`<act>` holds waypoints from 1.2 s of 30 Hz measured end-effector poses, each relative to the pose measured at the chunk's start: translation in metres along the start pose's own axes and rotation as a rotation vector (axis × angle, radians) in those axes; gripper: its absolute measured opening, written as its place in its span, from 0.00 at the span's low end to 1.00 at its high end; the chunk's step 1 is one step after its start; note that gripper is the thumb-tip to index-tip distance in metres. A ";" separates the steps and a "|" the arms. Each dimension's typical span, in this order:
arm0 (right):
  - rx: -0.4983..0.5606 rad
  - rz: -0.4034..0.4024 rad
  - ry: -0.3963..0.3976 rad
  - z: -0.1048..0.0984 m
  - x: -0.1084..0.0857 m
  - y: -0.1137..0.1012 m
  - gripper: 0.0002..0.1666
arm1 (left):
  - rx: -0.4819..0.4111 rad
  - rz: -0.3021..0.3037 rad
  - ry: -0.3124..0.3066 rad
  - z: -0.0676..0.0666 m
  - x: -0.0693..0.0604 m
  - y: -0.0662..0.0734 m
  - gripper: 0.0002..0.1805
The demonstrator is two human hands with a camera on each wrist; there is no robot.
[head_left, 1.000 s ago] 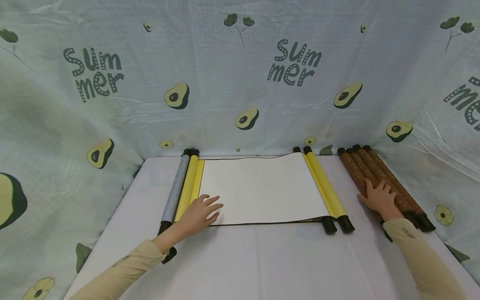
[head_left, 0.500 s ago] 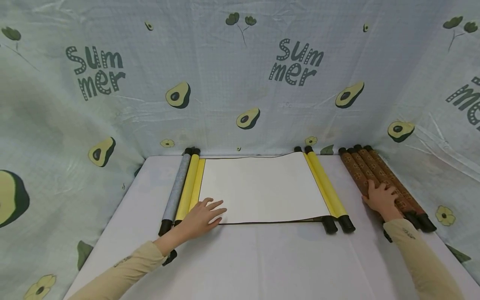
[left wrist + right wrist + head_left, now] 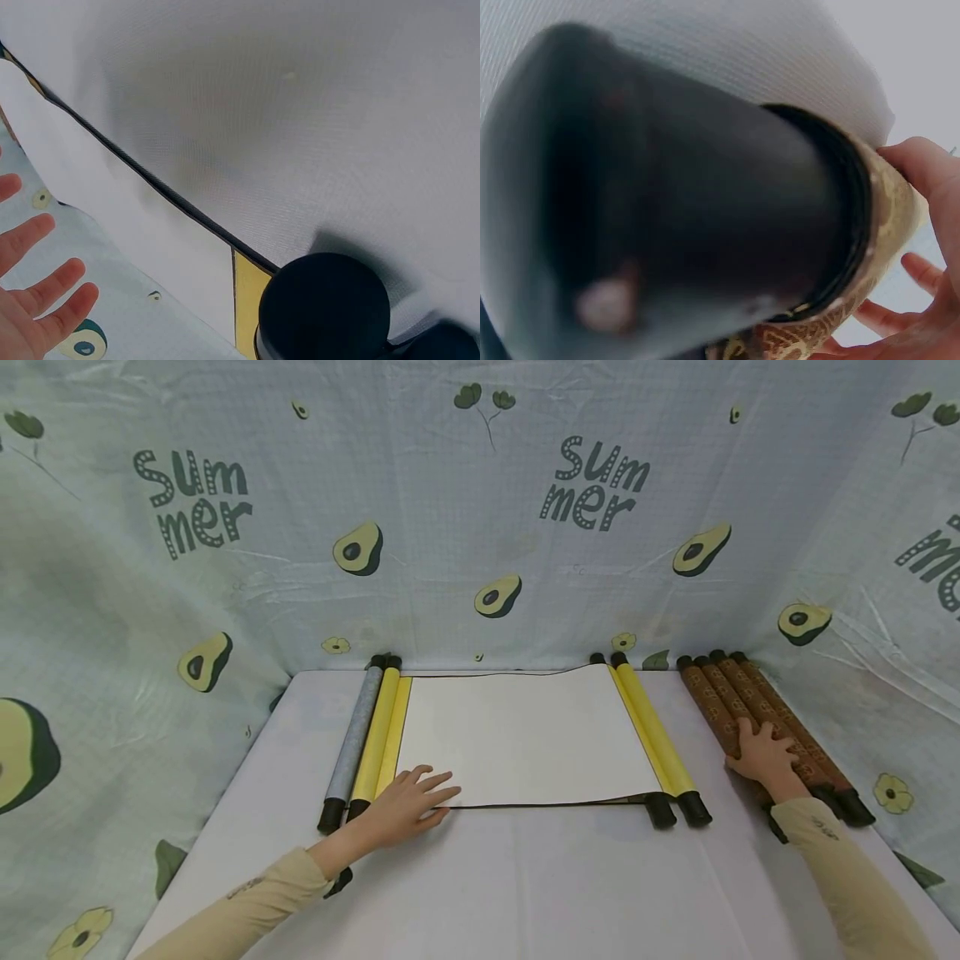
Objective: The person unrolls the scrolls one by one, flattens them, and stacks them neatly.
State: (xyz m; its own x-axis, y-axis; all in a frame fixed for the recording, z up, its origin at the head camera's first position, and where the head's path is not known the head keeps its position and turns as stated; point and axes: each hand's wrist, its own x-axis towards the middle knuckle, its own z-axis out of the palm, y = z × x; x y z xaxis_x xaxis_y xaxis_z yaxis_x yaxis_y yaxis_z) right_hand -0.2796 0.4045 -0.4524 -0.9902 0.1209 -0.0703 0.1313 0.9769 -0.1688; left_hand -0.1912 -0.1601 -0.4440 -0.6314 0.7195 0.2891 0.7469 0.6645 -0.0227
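Currently I see left hand (image 3: 407,807), fingers spread, at near-left corner of central unrolled white scroll (image 3: 525,737) with yellow borders; right hand (image 3: 767,758), fingers apart, on patterned brown black-ended rolls (image 3: 741,697), far right.

Passable over tabletop (image 3: 570,885), lower centre of head view; blocked mid-right by brown rolls (image 3: 756,706), centre-left by grey roll (image 3: 358,731).

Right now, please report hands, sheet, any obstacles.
Left hand spread near white sheet, contact unclear. Right hand on brown rolls. Sheet unrolled between yellow rolls. Head view: left hand hides one corner.
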 end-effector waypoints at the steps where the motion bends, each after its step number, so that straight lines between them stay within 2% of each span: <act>1: 0.003 0.003 -0.001 0.000 0.000 0.000 0.42 | 0.000 0.001 0.000 0.000 0.000 0.000 0.19; 9: 0.007 -0.002 -0.009 -0.001 -0.003 0.003 0.48 | -0.003 -0.009 -0.006 0.001 -0.001 0.001 0.19; 22: 0.010 -0.005 0.012 0.004 -0.005 0.013 0.50 | 0.037 0.027 0.023 0.002 -0.001 0.001 0.19; 31: 0.028 0.004 0.053 0.006 -0.008 0.013 0.47 | 0.034 0.024 0.026 0.003 -0.001 0.000 0.19; 36: 0.034 -0.018 0.095 0.008 -0.009 0.014 0.45 | 0.046 0.015 0.024 0.003 -0.002 -0.001 0.19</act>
State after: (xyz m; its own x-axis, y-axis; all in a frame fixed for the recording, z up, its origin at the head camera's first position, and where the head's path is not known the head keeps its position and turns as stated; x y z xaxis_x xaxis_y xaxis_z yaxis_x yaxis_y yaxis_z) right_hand -0.2682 0.4154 -0.4623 -0.9923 0.1213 0.0259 0.1136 0.9726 -0.2028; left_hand -0.1906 -0.1617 -0.4474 -0.6149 0.7245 0.3114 0.7452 0.6630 -0.0713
